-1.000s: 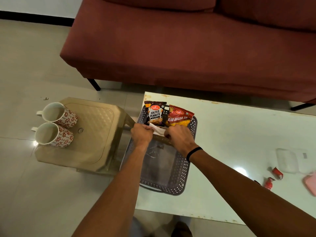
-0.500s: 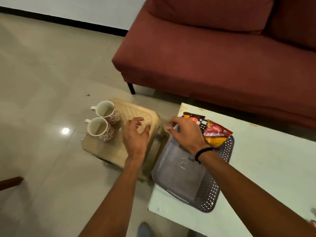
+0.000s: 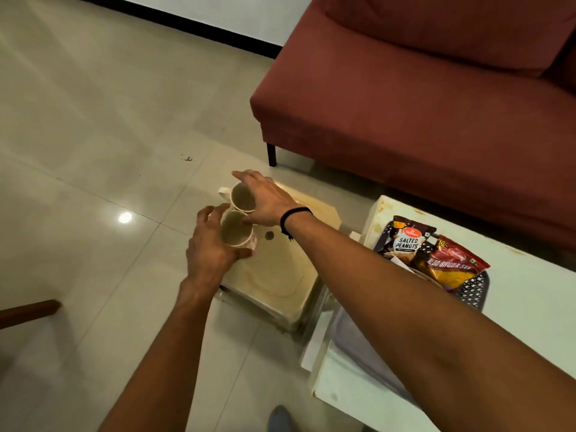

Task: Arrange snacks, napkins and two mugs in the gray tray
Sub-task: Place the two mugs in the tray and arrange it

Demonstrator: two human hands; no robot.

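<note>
Two white mugs with red flower prints stand side by side on a beige plastic stool (image 3: 280, 269). My left hand (image 3: 207, 251) wraps the near mug (image 3: 233, 232), thumb under its right side. My right hand (image 3: 268, 198) reaches over the far mug (image 3: 241, 196), fingers on its rim. The gray tray (image 3: 473, 291) sits on the white table (image 3: 530, 307) to the right, partly hidden by my right forearm. At its far end stand a Salted Peanuts packet (image 3: 406, 241) and a red Aloo Bhujia packet (image 3: 452, 266), with a white napkin (image 3: 402, 263) peeking out below them.
A dark red sofa (image 3: 420, 104) fills the back right, one black leg close behind the stool. Pale tiled floor spreads to the left. A brown wooden piece (image 3: 28, 311) juts in at the left edge.
Both hands left the tray and napkin and swung left to the stool. The left hand now wraps the near mug and the right hand sits on the far mug. The view turned left.
</note>
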